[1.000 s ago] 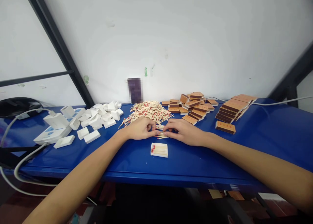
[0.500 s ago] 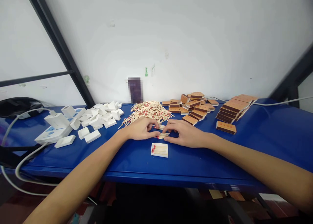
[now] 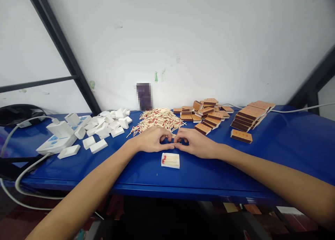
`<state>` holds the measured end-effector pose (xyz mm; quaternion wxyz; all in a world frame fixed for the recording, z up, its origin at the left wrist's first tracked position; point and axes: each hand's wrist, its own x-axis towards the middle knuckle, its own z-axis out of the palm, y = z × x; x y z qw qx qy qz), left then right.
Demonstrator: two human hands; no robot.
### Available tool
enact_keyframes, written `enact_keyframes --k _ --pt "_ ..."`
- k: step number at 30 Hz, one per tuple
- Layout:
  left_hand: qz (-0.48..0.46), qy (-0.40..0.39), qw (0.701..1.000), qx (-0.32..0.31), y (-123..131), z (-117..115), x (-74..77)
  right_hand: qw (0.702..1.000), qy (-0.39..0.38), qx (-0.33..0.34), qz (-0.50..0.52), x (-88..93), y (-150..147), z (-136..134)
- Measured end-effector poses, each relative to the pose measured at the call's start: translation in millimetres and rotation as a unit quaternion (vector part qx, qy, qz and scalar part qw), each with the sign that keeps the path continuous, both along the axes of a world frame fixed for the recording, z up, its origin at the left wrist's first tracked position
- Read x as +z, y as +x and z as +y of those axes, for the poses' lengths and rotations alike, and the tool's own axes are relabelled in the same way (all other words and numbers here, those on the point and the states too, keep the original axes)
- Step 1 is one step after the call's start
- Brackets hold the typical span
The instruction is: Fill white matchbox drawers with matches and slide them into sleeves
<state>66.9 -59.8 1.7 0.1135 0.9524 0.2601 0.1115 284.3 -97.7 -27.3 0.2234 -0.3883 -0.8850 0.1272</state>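
My left hand and my right hand meet at the middle of the blue table. Between their thumbs and fingertips is a small bunch of matches, mostly covered by the fingers. Both hands are closed on it, the left at one end and the right at the other. Just in front lies a white matchbox tray, holding several matches with their red heads to the left. Right behind the hands spreads a big heap of loose matches.
White empty trays lie piled at the left, beside a white power strip with cables. Matchbox sleeves are heaped at the back right. Farther right stand stacked matchboxes, with a single matchbox before them.
My hands have come closer together around the matches, and the fingers now hide most of them. The tray in front has stayed where it was.
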Motion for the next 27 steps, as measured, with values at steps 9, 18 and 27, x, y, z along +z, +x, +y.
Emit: enact_keyframes --k 9,18,27 --pt "0.044 -0.018 0.999 0.016 0.7 -1.9 3.7 0.997 -0.012 -0.060 -0.053 0.6 -4.2 0.3" --pt "0.114 0.027 0.992 0.035 3.7 -4.0 2.2 0.994 0.002 -0.064 -0.085 5.0 -4.4 -2.2" --pt "0.137 0.064 0.988 0.031 2.9 -5.6 -0.5 0.998 0.002 -0.016 -0.055 1.6 1.3 3.4"
